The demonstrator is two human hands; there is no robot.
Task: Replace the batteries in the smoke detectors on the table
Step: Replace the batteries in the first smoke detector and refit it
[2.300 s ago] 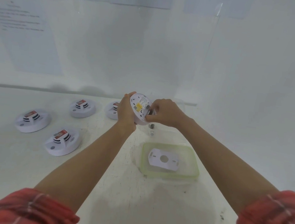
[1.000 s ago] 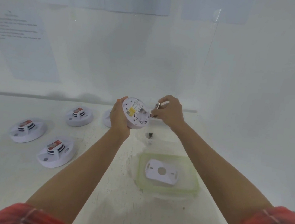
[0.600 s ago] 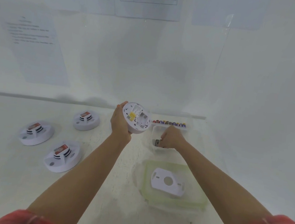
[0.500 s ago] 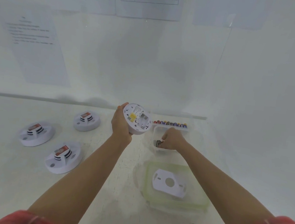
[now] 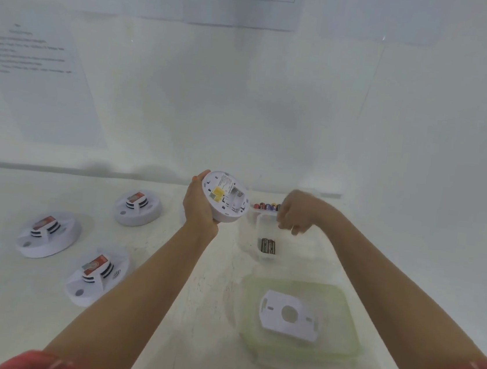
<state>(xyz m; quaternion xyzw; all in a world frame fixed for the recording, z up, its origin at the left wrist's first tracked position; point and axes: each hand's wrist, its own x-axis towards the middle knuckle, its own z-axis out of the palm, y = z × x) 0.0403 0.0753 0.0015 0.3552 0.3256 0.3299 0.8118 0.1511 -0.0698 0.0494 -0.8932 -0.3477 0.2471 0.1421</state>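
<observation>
My left hand (image 5: 200, 209) grips a round white smoke detector (image 5: 224, 201) above the table, its back with a yellow label and open battery bay facing me. To its right, my right hand (image 5: 296, 213) hovers with fingers curled down over the right end of a row of fresh batteries (image 5: 266, 206). The hand is blurred, so I cannot tell if it holds anything. Just below it, a small clear tub (image 5: 257, 225) holds two dark batteries (image 5: 268, 245). Three more smoke detectors (image 5: 138, 207), (image 5: 48, 233), (image 5: 97, 274) lie on the table at the left.
A clear green-rimmed container (image 5: 344, 302) at the front right holds a white mounting plate (image 5: 288, 314). A white wall with taped paper sheets (image 5: 44, 79) closes off the back of the table.
My right hand took a battery out of the detector, lowered it into the small clear tub, then rose to the row of batteries. The left hand kept holding the detector.
</observation>
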